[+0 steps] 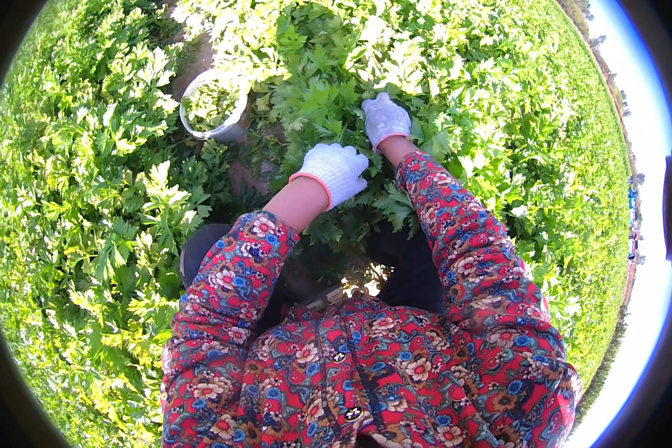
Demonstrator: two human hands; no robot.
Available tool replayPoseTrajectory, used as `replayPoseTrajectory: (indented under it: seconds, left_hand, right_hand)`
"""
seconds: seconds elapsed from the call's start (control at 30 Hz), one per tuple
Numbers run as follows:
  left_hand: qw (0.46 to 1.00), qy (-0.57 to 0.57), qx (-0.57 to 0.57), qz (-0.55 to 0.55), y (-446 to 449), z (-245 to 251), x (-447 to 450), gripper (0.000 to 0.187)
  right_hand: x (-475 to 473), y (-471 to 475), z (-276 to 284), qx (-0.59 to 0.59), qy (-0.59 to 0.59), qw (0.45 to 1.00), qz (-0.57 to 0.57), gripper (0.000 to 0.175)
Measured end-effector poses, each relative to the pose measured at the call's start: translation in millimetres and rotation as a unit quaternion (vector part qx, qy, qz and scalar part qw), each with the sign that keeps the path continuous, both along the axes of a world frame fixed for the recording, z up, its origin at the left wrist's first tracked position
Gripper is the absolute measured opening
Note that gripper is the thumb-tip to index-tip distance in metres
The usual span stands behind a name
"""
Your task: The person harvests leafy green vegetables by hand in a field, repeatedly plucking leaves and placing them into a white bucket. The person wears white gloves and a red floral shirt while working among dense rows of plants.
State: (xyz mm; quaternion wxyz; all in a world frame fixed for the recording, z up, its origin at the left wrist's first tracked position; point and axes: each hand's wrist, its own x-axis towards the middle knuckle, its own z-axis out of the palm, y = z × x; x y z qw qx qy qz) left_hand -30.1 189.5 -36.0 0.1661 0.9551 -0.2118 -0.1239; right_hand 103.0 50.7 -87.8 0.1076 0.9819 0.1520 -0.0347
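My left hand, in a white knitted glove with an orange cuff, is among the leaves of a celery plant in front of me. Its fingers curl downward, and what lies under them is hidden. Slightly farther off and to the right, my right hand wears a similar glove and is bent into a fist shape at the same foliage. Its fingertips face away from view, so any stem inside cannot be made out.
A white bucket holding loose green leaves stands at the upper left, beside a strip of bare soil. Dense celery rows spread on both sides. My bent knee is close to the plants at left.
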Motion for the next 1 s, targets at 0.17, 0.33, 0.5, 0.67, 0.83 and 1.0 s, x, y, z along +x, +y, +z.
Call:
replayPoseTrajectory:
  seconds: [0.17, 0.33, 0.5, 0.67, 0.83, 1.0]
  left_hand:
    - [0.997, -0.073, -0.033, -0.015, -0.5, -4.8, 5.2, 0.031]
    - [0.989, -0.127, -0.074, -0.023, -7.1, -5.8, 11.4, 0.028]
    - [0.988, -0.097, -0.123, -0.011, -14.7, -3.4, 16.5, 0.026]
    - [0.974, -0.07, -0.214, 0.022, -16.6, -4.0, 19.6, 0.024]
    - [0.942, -0.002, -0.322, 0.097, -15.8, -7.4, 30.8, 0.031]
    - [0.746, 0.101, -0.568, 0.332, 5.8, 2.9, 40.0, 0.053]
  right_hand:
    - [5.9, -11.7, -10.7, 0.144, -0.008, 0.989, -0.019, 0.03]
    - [10.3, -27.5, -27.2, 0.292, -0.051, 0.955, -0.028, 0.037]
    - [9.1, -27.9, -27.4, 0.326, -0.072, 0.941, -0.052, 0.042]
    - [8.3, -30.6, -27.4, 0.461, -0.002, 0.874, -0.152, 0.038]
    - [18.6, -31.8, 10.6, 0.809, 0.181, 0.513, -0.223, 0.015]
    - [-22.8, -5.6, 76.5, 0.667, 0.151, 0.73, 0.002, 0.017]
